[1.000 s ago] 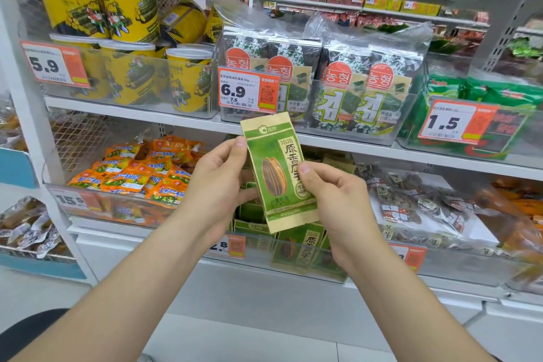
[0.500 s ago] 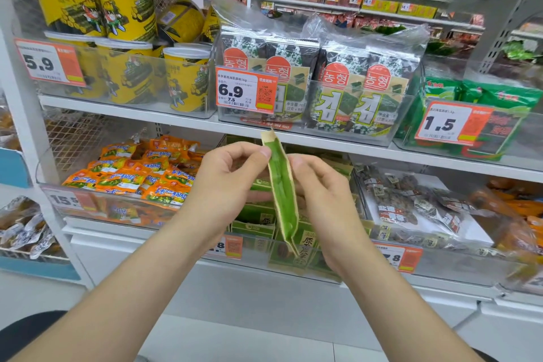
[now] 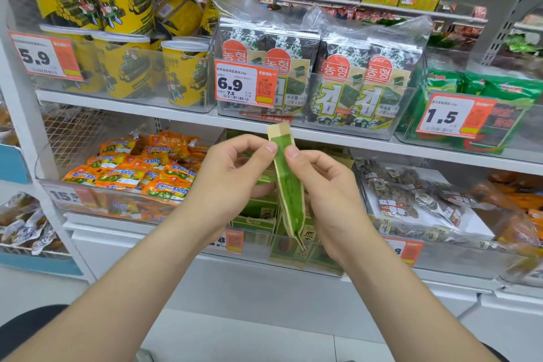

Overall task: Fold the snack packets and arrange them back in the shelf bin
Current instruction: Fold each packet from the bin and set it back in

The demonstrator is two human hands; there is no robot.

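A second ago the green sunflower seed packet (image 3: 285, 182) was held flat with its printed face to the camera; half a second ago it had already been closed along its length, and it now stands as a narrow, nearly upright strip seen edge-on, its tan top end just above the thumbs and its lower end hanging in front of the shelf bin (image 3: 258, 256). The left hand (image 3: 232, 182) and the right hand (image 3: 326, 194) have drawn in from the packet's two long edges to meet at the fold: each grip is narrow and holds the packet, pinching it near the top from either side, the two thumb tips almost touching across it. The packet is in the air, not yet in the bin, which sits on the lower shelf with more of the same green packets (image 3: 258, 211) in it, between a bin of orange packets (image 3: 141, 173) on the left and one of clear bags of dark snacks (image 3: 411, 200) on the right. I judge the lengthwise fold to be made or all but made; what seems left is to press the crease firm and lower the packet among the others, so this packet is past its middle step but not yet put away
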